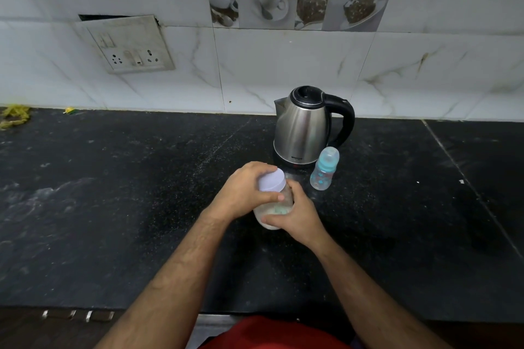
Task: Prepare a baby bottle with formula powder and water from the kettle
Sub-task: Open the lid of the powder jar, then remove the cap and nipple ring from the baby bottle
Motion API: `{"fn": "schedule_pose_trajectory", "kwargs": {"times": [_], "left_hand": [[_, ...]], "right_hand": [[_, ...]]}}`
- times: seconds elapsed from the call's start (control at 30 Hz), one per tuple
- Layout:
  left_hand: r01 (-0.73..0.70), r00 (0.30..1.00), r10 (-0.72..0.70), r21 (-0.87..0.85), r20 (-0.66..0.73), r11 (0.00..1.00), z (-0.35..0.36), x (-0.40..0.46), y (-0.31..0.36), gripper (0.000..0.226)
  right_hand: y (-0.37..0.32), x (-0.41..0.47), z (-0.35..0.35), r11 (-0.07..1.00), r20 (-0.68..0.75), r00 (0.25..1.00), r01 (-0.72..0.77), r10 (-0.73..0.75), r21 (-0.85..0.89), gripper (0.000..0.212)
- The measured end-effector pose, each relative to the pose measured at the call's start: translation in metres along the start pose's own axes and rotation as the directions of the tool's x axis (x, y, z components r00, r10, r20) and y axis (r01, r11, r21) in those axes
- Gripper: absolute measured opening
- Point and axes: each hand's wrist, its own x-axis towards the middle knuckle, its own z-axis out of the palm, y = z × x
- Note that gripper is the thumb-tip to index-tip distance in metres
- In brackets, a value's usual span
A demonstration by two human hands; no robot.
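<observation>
A clear jar (272, 214) with pale powder inside and a white screw lid (271, 180) stands on the black counter (141, 207). My left hand (243, 193) is wrapped around the lid and the jar's neck. My right hand (297, 214) grips the jar's body from the right. Just behind, a small baby bottle (324, 169) with a blue collar and clear cap stands upright and capped. A steel kettle (304, 126) with a black lid and handle sits behind the bottle, its handle to the right.
A wall socket plate (129, 47) hangs loose on the tiled backsplash at left. Yellow scraps (14, 116) lie at the counter's far left back corner. The counter's front edge (113, 309) runs along the bottom.
</observation>
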Motion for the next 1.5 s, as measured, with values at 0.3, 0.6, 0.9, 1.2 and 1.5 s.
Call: {"fn": "schedule_pose_trajectory", "kwargs": {"times": [0.3,0.6,0.9,1.2,1.5], "left_hand": [[0.299,0.869,-0.485,-0.677,-0.098,0.673,-0.010,0.010,-0.011,0.033],[0.503,0.670,-0.739,-0.775,0.070,0.382,-0.014,0.030,-0.103,0.041],[0.723,0.635,-0.732,-0.145,-0.248,0.676,-0.020,0.037,-0.138,0.042],[0.720,0.655,-0.683,-0.006,-0.323,0.694,-0.012,0.029,-0.157,0.055],[0.287,0.883,-0.390,-0.355,-0.261,0.890,0.007,0.007,-0.115,0.011]], "right_hand": [[-0.001,0.009,-0.002,0.999,-0.027,1.000,-0.013,0.012,-0.033,0.080],[0.006,0.015,0.000,0.998,-0.051,0.998,-0.027,0.025,-0.050,0.085],[0.003,0.014,0.005,0.997,-0.067,0.997,-0.044,0.039,-0.071,0.082],[0.009,0.013,0.004,0.992,-0.109,0.992,-0.076,0.065,-0.105,0.099],[0.013,0.020,0.008,0.996,-0.091,0.995,-0.057,0.050,-0.074,0.085]]}}
